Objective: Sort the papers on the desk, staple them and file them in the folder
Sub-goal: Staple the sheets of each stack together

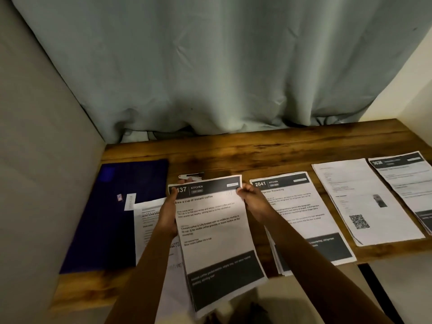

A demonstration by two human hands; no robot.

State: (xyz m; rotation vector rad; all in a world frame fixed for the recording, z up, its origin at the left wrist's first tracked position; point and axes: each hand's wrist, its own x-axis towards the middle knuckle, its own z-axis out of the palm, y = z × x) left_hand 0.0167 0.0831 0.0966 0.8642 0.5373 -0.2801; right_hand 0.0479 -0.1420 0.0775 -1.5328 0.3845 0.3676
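- While the left hand [169,213] and right hand [252,199] pinch the top corners of the "Brew a cup of instant coffee" stack [215,230], sorting looks largely done on the tabletop [257,150].
- Right of that stack lie three more piles in a row: the "Refrigerator Restocking" pile [304,220] nearest, then the QR-code pile [364,202], then the "3638" pile [406,181] farthest.
- Left of it lies the blue folder [112,230], closed, with a loose printed sheet [147,218] overlapping its edge.
- Just behind it a small white-and-black object [191,176] peeks out; it may be the stapler.
- No staple is visible anywhere, so stapling and filing probably remain.
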